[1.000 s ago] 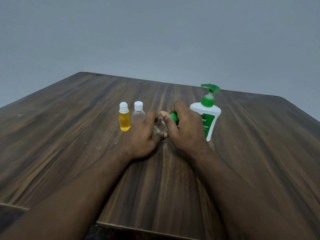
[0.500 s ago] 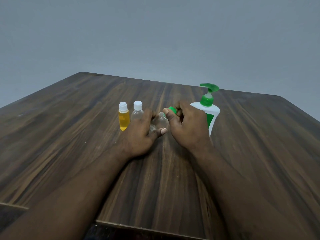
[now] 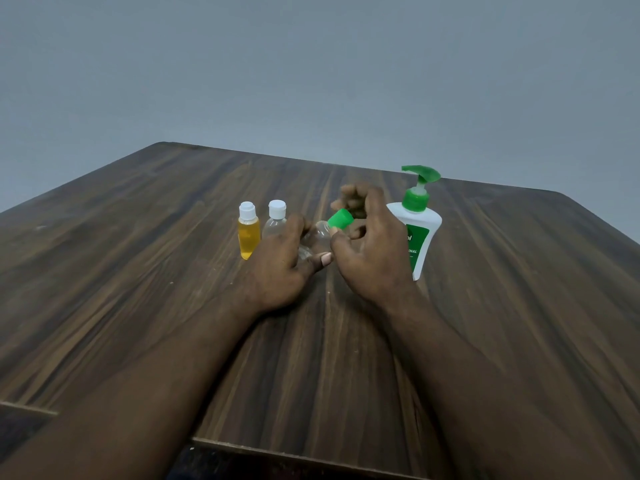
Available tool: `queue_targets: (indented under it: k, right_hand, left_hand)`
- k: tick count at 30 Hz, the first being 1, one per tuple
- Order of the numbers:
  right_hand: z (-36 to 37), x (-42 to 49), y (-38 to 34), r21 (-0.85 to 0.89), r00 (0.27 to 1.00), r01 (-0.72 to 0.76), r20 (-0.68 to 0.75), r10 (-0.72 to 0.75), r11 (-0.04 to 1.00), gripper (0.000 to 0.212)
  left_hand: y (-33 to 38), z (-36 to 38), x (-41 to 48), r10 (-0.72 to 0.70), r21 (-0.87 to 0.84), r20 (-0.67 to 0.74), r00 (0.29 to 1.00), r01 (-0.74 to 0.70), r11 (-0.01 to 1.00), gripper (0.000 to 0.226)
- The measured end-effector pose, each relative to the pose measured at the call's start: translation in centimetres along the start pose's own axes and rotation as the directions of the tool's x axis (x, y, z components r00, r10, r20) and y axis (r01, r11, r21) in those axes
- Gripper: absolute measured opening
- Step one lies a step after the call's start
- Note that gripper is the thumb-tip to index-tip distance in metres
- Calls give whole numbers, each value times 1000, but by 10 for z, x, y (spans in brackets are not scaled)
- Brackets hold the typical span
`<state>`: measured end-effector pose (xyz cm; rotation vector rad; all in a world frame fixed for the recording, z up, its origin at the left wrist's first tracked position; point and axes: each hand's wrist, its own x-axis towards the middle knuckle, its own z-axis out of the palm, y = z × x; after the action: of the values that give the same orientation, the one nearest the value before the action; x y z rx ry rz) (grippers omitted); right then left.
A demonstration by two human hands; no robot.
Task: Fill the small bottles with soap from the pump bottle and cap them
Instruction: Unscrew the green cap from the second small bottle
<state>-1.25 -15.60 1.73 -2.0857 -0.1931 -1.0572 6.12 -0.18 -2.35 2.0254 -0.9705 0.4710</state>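
Observation:
My left hand [image 3: 280, 268] grips a small clear bottle [image 3: 317, 239] held tilted just above the table's middle. The bottle's green cap [image 3: 340, 218] is pinched between the thumb and fingers of my right hand [image 3: 372, 251]. Whether the cap is still on the neck I cannot tell. Left of my hands stand two more small bottles with white caps: one full of yellow soap [image 3: 248, 230], and a clear one [image 3: 276, 220] partly hidden behind my left hand. The white pump bottle [image 3: 417, 230] with a green pump head stands upright just right of my right hand.
Everything sits on a dark wooden table [image 3: 138, 271] whose near edge runs under my forearms. A plain grey wall rises behind the far edge.
The clear bottle has been raised and tilted, and the green cap now shows fully above my right thumb. My right fingers have spread and lifted. The standing bottles have not moved.

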Motion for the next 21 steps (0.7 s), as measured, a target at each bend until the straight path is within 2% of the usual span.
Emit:
queue_targets:
  k: [2, 5, 8, 11, 13, 16, 18, 21]
  right_hand:
    - [0, 0, -1, -12, 999, -8, -32, 7, 1000, 52]
    - [3, -1, 1, -84, 993, -45, -115, 36, 995, 43]
    - [3, -1, 5, -114, 997, -10, -77, 1, 993, 25]
    - [0, 0, 2, -28, 1000, 7, -26, -8, 1000, 33]
    - [0, 0, 0, -26, 999, -4, -43, 3, 1000, 39]
    - [2, -1, 1, -123, 996, -36, -87, 26, 992, 31]
    - [1, -1, 4, -165, 998, -6, -67, -5, 986, 24]
    - [-1, -2, 2, -103, 998, 17, -52, -23, 995, 19]
  left_hand:
    - [1, 0, 0, 4, 16, 13, 1000, -4, 1000, 47]
    - [0, 1, 0, 6, 19, 12, 1000, -6, 1000, 47]
    - [-2, 1, 0, -1, 23, 7, 1000, 1, 1000, 41]
    - [0, 1, 0, -6, 29, 7, 1000, 6, 1000, 44]
    - [1, 1, 0, -7, 33, 18, 1000, 6, 999, 48]
    - [0, 1, 0, -5, 15, 19, 1000, 4, 1000, 51]
    - [0, 1, 0, -12, 20, 26, 1000, 12, 1000, 52]
    - [2, 0, -1, -4, 16, 17, 1000, 4, 1000, 53]
